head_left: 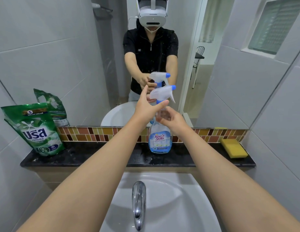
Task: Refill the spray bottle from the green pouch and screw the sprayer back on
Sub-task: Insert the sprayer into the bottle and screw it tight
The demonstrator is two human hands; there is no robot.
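- Nearest to us, a chrome tap (pixel 139 205) stands over the white sink (pixel 179 206), and our two bare forearms reach out above it.
- The fingers (pixel 160 105) of our left hand (pixel 146 107) are spread loosely around the blue collar under the sprayer (pixel 162 93), thumb in front.
- The fingers (pixel 163 117) of our right hand (pixel 173 120) curl around the clear neck of the spray bottle (pixel 160 139).
- The bottle stands upright on the black table (pixel 95 156), against the mirror (pixel 62 47), with blue liquid low inside.
- The green pouch (pixel 37 129) stands at the table's left end, well apart.
- A yellow sponge (pixel 234 148) lies at the right end.
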